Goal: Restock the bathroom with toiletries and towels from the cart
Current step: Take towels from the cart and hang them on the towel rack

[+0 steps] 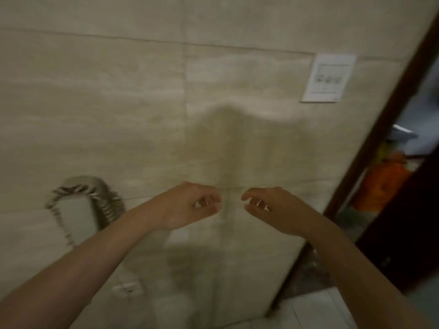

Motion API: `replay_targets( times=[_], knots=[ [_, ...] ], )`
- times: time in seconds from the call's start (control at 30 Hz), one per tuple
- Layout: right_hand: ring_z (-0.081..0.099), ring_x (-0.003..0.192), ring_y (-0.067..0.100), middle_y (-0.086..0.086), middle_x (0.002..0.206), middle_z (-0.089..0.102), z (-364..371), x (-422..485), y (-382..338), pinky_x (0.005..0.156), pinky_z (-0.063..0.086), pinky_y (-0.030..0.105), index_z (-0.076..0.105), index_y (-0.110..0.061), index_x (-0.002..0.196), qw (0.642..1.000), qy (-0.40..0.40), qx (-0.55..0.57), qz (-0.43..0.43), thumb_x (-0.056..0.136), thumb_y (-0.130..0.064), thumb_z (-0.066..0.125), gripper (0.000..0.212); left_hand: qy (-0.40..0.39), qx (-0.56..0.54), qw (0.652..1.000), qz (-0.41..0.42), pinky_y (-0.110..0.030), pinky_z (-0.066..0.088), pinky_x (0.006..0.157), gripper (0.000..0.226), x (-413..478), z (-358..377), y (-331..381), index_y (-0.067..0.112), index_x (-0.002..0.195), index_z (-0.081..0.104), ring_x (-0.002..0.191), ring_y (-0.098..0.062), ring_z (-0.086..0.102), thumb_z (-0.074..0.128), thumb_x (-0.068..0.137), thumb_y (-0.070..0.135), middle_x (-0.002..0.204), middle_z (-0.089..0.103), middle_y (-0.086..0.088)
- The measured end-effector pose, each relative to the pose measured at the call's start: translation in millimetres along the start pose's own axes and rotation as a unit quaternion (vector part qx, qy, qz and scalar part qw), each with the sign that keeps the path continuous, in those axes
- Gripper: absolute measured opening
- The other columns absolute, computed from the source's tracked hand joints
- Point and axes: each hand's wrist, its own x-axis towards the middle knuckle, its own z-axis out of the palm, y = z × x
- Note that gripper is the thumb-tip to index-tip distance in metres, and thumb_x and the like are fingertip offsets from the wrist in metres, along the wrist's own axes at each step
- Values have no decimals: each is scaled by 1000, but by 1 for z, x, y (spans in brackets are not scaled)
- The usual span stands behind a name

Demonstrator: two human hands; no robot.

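A beige tiled wall (107, 103) fills most of the frame, and a dark door frame (384, 129) slants down its right side. Through the doorway at the right edge there is blurred stock, probably the cart (401, 138), with an orange item (382, 184); no towel or toiletry can be made out in the bathroom itself. A fringed mirror (76, 217) hangs at lower left.

Both arms reach up to centre frame. The left hand (185, 207) and right hand (278, 210) are near each other but apart, their fingers (211, 195) curled toward the thumbs. The blur hides whether they pinch anything. A white switch plate (329, 78) sits at upper right.

Towels should be soft, light and floppy, best lifted folded from underneath. Small bottles are likely to be slick, so they are best gripped round the body.
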Motion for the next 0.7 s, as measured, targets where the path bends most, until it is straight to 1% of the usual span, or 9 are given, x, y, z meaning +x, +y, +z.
replay_targets(
  times=[0.1,0.17,0.23,0.37,0.43,0.5,0.53,0.63,0.7],
  knots=[
    [60,84,7,-14,92,59,-2,-20,44,81,52,30,59,-30,115,995,-3,34,91,93,-38,50,24,-24,-136,990,7,-12,44,75,11,39,39,6,25,95,65,84,5,60,56,92,21,92,66,12],
    [61,84,8,-10,95,62,-2,-35,69,80,51,28,60,-29,113,988,14,72,139,93,-35,51,23,-48,-225,973,-7,-25,48,80,14,62,72,12,16,95,66,84,-10,63,55,91,7,90,67,1],
    [64,87,13,-2,98,66,-1,-54,90,82,52,32,62,-25,111,976,42,117,177,93,-30,53,21,-78,-275,958,-2,-29,50,81,17,83,105,18,2,97,65,80,-15,63,50,91,-4,90,65,-9],
    [67,89,17,5,96,70,4,-95,125,85,53,39,64,-15,109,950,103,168,243,94,-22,53,20,-127,-330,935,3,-9,46,65,16,127,152,40,6,91,65,67,2,63,49,93,4,86,66,-5],
    [67,87,18,7,93,71,6,-117,144,82,52,36,67,-12,104,931,131,184,285,94,-20,53,18,-149,-353,924,10,-7,44,62,19,150,170,56,13,87,64,69,3,64,47,95,10,84,67,1],
    [66,83,22,12,89,69,9,-136,169,79,51,36,67,-6,100,919,145,186,315,95,-18,52,20,-169,-360,917,8,-14,45,67,23,171,187,72,23,85,64,75,-1,66,45,96,17,84,69,6],
    [66,82,19,10,87,69,10,-145,182,78,53,34,67,-6,100,910,151,198,331,95,-18,52,21,-178,-365,914,0,-17,46,70,24,181,196,80,26,85,64,77,-4,67,44,97,20,84,70,8],
    [65,74,-4,-10,81,69,9,-163,221,66,46,8,67,-29,95,877,198,249,360,94,-17,53,18,-200,-389,899,-26,-21,47,72,27,213,226,105,26,86,65,80,-7,69,41,98,24,83,72,9],
    [63,68,-8,-10,79,70,6,-169,254,60,41,3,63,-37,87,866,222,256,368,94,-14,52,27,-215,-403,889,-41,-23,46,71,28,237,248,124,25,86,65,80,-7,69,40,98,25,81,72,10]
  ],
)
